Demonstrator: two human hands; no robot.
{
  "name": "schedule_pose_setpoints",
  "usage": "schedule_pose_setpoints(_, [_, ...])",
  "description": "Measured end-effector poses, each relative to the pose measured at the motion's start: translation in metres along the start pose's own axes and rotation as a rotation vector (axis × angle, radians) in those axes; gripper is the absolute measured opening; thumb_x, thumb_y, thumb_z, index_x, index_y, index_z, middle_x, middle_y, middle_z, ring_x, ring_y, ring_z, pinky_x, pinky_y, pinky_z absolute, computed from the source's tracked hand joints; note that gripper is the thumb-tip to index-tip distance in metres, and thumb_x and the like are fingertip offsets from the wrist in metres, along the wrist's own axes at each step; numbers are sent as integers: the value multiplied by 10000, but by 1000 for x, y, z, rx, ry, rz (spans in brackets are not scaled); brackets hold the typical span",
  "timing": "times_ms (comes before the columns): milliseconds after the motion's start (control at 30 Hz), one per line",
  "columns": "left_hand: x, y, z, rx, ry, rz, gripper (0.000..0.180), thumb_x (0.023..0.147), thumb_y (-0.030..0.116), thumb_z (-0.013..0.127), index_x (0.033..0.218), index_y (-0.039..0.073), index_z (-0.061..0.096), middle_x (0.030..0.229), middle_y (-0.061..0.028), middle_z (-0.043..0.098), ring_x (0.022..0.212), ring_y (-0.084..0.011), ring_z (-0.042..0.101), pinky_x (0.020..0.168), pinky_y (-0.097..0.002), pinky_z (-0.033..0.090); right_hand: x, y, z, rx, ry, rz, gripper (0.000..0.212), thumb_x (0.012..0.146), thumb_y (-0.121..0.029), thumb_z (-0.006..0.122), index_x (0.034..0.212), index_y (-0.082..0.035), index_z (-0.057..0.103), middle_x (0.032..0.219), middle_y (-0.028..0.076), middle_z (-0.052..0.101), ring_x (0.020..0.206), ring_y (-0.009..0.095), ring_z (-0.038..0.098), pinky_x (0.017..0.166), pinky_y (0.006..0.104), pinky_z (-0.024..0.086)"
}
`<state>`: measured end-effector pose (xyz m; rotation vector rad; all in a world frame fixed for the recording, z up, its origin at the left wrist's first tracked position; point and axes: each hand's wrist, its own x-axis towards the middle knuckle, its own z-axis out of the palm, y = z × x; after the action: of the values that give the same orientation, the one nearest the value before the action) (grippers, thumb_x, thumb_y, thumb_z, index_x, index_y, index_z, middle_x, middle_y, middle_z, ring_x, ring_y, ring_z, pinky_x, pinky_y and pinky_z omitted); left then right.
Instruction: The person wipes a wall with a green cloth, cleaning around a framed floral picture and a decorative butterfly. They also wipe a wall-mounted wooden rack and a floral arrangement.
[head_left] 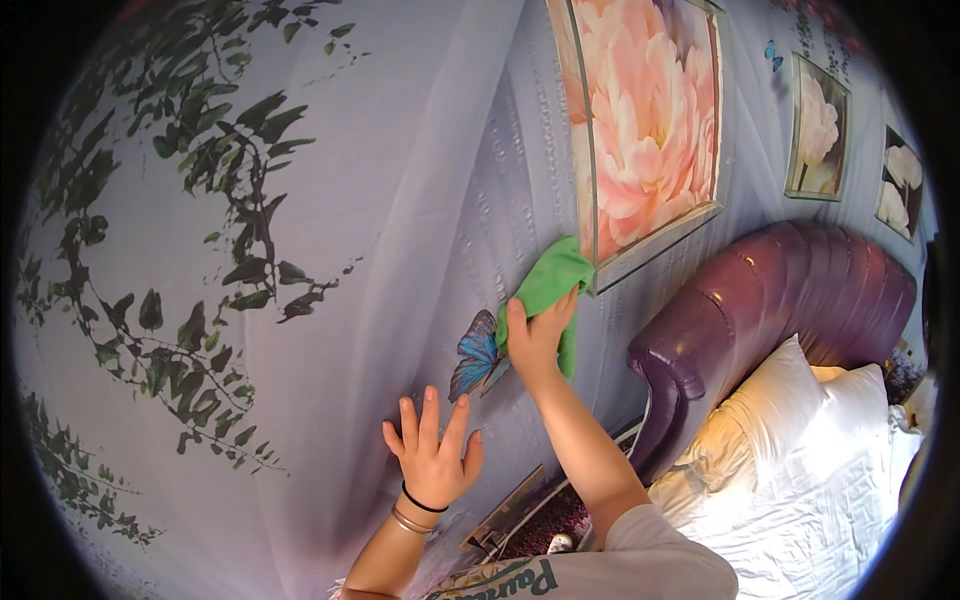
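Observation:
My right hand (540,335) presses a green cloth (556,275) against the wall. The cloth is bunched under and around its fingers, with one end hanging below. It touches the lower left corner of a large framed picture of a pink flower (650,130). Just left of the cloth, a blue butterfly (474,352) shows on the wall. Below the butterfly my left hand (437,465) is raised with its fingers spread and nothing in it. A dark band and thin bracelets circle that wrist.
Dark green leafy vines (250,190) pattern the pale lilac wall (370,180). To the right, a padded purple headboard (720,310) stands behind a bed with pillows (765,400) and white bedding (800,520). Smaller flower pictures (818,125) hang farther right.

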<state>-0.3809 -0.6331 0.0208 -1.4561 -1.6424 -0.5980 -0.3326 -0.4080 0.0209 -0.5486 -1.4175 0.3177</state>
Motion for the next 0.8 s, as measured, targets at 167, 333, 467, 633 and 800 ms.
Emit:
schedule_pose_setpoints(167, [-4,3,5,-5,-11,9,483,811,245,635,1272,109,588,1458,-228,374,1409,-433,204,1118,-564,-21,-86,-40,-5,-22,-274,-223,605,806,-396,591,1314,-85,487,1422,240,314,1283,522,248,1022,699,132])
schedule_pose_setpoints(333, [-6,0,5,12,-18,21,498,807,266,635,1283,131,584,1458,-208,383,1413,-416,202,1121,-555,-27,-118,-26,-13,-1,-398,-213,593,808,-380,595,1318,-97,492,1417,247,322,1282,531,243,1022,696,133])
schedule_pose_setpoints(467, [-10,-2,1,-24,-23,22,508,803,248,645,1289,116,576,1449,-227,382,1401,-441,211,1121,-563,9,-31,11,-2,22,-63,-23,585,835,-322,594,1332,-48,455,1423,309,288,1280,571,213,1047,655,140])
schedule_pose_setpoints(633, [-3,-4,-8,-39,46,21,525,802,244,649,1298,95,560,1456,-253,350,1398,-465,192,1118,-570,62,19,-25,1,-107,-25,-225,557,828,-354,620,1286,-61,500,1416,294,306,1262,559,243,1024,672,151])
schedule_pose_setpoints(800, [3,-7,-22,-40,160,38,520,800,251,650,1278,65,562,1470,-280,306,1402,-476,170,1117,-575,66,-40,-125,-5,21,-424,-528,440,790,-453,584,1144,-196,624,1379,152,403,1195,501,338,961,733,193])
